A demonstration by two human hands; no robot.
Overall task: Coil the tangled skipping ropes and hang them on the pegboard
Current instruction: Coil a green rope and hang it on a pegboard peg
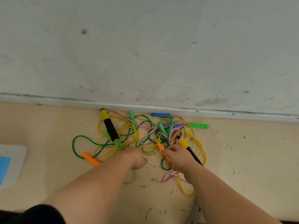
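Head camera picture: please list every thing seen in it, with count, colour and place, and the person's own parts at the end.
skipping ropes: one tangle, green, yellow, pink cords, floor by wall
yellow-black handles: two, in tangle, left and right
blue handles: two, tangle's far side
bright green handle: one, tangle's right edge
mint handles: at least three, tangle's middle
loose orange handle: one, floor, left
held orange handle: one, tangle's near edge
white-blue object: one, left edge, unclear
floor: beige, littered with dark bits
wall: whitish, scuffed
black garment: one, bottom left
left hand: reaches into tangle, grip hidden
right hand: grips held orange handle
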